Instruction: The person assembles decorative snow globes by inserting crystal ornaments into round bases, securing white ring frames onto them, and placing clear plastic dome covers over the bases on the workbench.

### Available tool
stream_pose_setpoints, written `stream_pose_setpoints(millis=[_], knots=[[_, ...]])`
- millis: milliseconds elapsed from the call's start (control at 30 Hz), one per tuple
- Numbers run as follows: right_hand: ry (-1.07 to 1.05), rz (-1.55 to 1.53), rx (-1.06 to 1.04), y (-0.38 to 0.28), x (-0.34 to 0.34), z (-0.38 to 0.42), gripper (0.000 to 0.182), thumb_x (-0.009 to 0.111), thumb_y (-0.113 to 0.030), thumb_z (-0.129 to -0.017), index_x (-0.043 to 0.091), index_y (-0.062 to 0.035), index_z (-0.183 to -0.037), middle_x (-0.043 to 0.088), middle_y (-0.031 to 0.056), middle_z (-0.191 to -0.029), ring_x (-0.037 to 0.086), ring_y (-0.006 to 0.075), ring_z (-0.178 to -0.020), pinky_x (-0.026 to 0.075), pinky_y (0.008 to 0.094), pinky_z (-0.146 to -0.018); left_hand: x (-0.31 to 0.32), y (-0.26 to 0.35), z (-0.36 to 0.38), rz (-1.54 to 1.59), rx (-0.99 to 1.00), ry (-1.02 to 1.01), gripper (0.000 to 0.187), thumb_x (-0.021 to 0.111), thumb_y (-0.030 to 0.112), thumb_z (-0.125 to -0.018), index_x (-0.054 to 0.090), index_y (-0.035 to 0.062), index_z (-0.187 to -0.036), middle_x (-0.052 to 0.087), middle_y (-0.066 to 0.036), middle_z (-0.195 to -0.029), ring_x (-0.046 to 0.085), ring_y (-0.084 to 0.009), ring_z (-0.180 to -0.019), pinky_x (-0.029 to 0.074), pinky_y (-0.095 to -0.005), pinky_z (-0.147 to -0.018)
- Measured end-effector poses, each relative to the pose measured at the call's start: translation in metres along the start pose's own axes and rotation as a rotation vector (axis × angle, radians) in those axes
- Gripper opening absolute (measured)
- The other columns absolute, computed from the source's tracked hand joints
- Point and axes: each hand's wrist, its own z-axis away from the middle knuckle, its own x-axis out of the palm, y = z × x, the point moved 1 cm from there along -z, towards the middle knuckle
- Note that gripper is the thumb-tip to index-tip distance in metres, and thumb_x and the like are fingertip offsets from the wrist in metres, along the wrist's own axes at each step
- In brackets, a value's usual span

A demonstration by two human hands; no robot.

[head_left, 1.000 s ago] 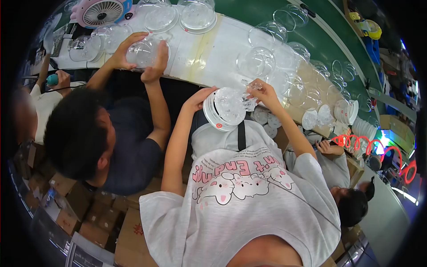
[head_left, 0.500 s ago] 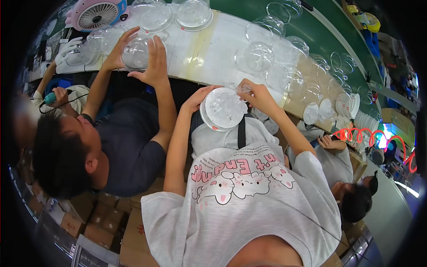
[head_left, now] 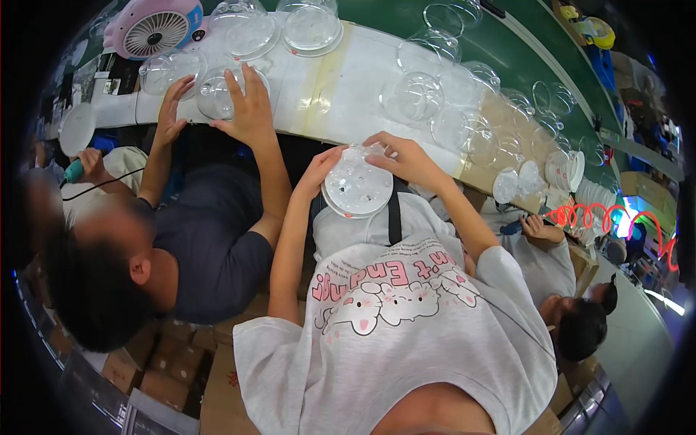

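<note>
A round white base (head_left: 358, 190) with a clear, bubbly-looking top is tilted toward me above my lap. My left hand (head_left: 320, 172) grips its left rim, fingers along the upper edge. At the upper right of the base, my right hand (head_left: 403, 159) is bent inward, thumb over the top surface and fingers at the far edge. Between those fingers is a small clear plastic piece (head_left: 373, 150), partly hidden; its exact shape is hard to make out.
Clear domes (head_left: 413, 98) crowd the right side of the white worktable (head_left: 348, 80). Covered bases (head_left: 312, 30) stand at the back, near a pink fan (head_left: 161, 32). At left, a co-worker's hands (head_left: 250, 109) surround another dome (head_left: 215, 94). A red coiled hose (head_left: 591, 214) hangs at right.
My right hand has moved left and inward, bringing the clear piece from beside the base onto its upper edge. My left hand keeps its hold. The neighbouring co-worker's left hand has shifted down and left.
</note>
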Motion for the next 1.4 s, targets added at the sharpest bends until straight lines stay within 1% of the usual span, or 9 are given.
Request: stream_pose_setpoints(millis=[67, 167, 300, 600, 733, 933, 1033, 1133, 1400], knots=[[0.046, -0.29, -0.168, 0.016, -0.003, 0.006, 0.038, 0.056, -0.029, -0.087, 0.05, -0.0095, -0.118, 0.061, 0.0071, -0.095, 0.058, 0.0187, -0.087, 0.045, 0.0314, -0.073, -0.004, 0.001, 0.003, -0.009, 0.025, 0.015, 0.04, 0.048, 0.028, -0.093, 0.051, -0.0002, -0.121, 0.059, -0.006, -0.109, 0.055, -0.0108, -0.097, 0.044, -0.0242, -0.084], [0.059, -0.505, 0.307, 0.067, 0.007, 0.021, 0.04, 0.051, -0.029, -0.09, 0.047, -0.0078, -0.123, 0.059, 0.0035, -0.103, 0.054, 0.0137, -0.099, 0.043, 0.0299, -0.082, -0.007, -0.002, 0.003, -0.034, 0.063, 0.037, 0.04, 0.047, 0.027, -0.093, 0.049, 0.0, -0.123, 0.058, -0.006, -0.111, 0.054, -0.0103, -0.098, 0.044, -0.0237, -0.083], [-0.055, -0.712, 0.441, 0.087, 0.039, 0.035, 0.04, 0.049, -0.029, -0.091, 0.045, -0.0086, -0.126, 0.059, 0.0069, -0.104, 0.057, 0.0124, -0.095, 0.047, 0.029, -0.082, -0.007, 0.004, 0.005, -0.053, 0.112, 0.002, 0.038, 0.046, 0.024, -0.094, 0.048, 0.0004, -0.124, 0.058, -0.006, -0.111, 0.054, -0.0099, -0.098, 0.044, -0.0232, -0.084], [0.112, -0.498, 0.336, 0.067, 0.042, 0.033, 0.039, 0.051, -0.025, -0.089, 0.046, -0.0035, -0.121, 0.064, 0.011, -0.088, 0.062, 0.0155, -0.075, 0.052, 0.027, -0.067, -0.006, 0.009, 0.005, -0.008, 0.149, 0.003, 0.035, 0.047, 0.016, -0.093, 0.049, 0.0003, -0.124, 0.058, -0.007, -0.112, 0.055, -0.0103, -0.096, 0.044, -0.0228, -0.083], [0.095, -0.404, 0.346, 0.064, 0.04, 0.027, 0.036, 0.05, -0.022, -0.09, 0.046, -0.0048, -0.122, 0.062, 0.0086, -0.093, 0.059, 0.0119, -0.08, 0.051, 0.026, -0.068, -0.008, 0.006, 0.006, -0.01, 0.192, 0.068, 0.037, 0.046, 0.011, -0.089, 0.049, -0.0026, -0.123, 0.057, -0.012, -0.115, 0.056, -0.0158, -0.102, 0.044, -0.0269, -0.087], [0.162, -0.574, 0.329, 0.077, 0.046, 0.025, 0.038, 0.053, -0.024, -0.088, 0.048, -0.0027, -0.119, 0.063, 0.0108, -0.093, 0.061, 0.0142, -0.074, 0.052, 0.026, -0.064, -0.004, 0.013, 0.014, 0.228, 0.201, 0.086, 0.051, 0.048, 0.028, -0.092, 0.034, 0.001, -0.134, 0.051, -0.012, -0.124, 0.052, -0.0178, -0.109, 0.041, -0.0304, -0.093], [0.183, -0.681, 0.407, 0.088, 0.049, 0.026, 0.039, 0.052, -0.024, -0.088, 0.047, -0.0014, -0.12, 0.062, 0.0107, -0.095, 0.061, 0.0149, -0.077, 0.052, 0.0266, -0.065, -0.005, -0.019, 0.019, 0.61, 0.21, -0.002, 0.062, 0.043, 0.038, -0.092, 0.02, 0.0053, -0.14, 0.036, -0.014, -0.137, 0.037, -0.0243, -0.125, 0.031, -0.0379, -0.103], [0.196, -0.757, 0.49, 0.088, 0.048, 0.024, 0.04, 0.052, -0.024, -0.088, 0.046, -0.0005, -0.121, 0.061, 0.0105, -0.095, 0.062, 0.0157, -0.08, 0.053, 0.0271, -0.066, 0.01, -0.021, 0.024, 0.574, 0.315, -0.023, 0.062, 0.039, 0.039, -0.093, 0.015, 0.009, -0.142, 0.023, -0.012, -0.144, 0.023, -0.0267, -0.132, 0.022, -0.0413, -0.108], [0.436, -0.743, 0.361, 0.029, 0.019, -0.002, 0.04, 0.05, -0.023, -0.089, 0.043, -0.004, -0.124, 0.059, 0.0099, -0.098, 0.06, 0.0147, -0.084, 0.052, 0.0269, -0.068, 0.049, 0.078, 0.021, 0.697, 0.486, -0.098, 0.056, 0.025, 0.046, -0.095, 0.013, 0.0201, -0.143, 0.024, -0.011, -0.143, 0.027, -0.0298, -0.13, 0.029, -0.0463, -0.105]])
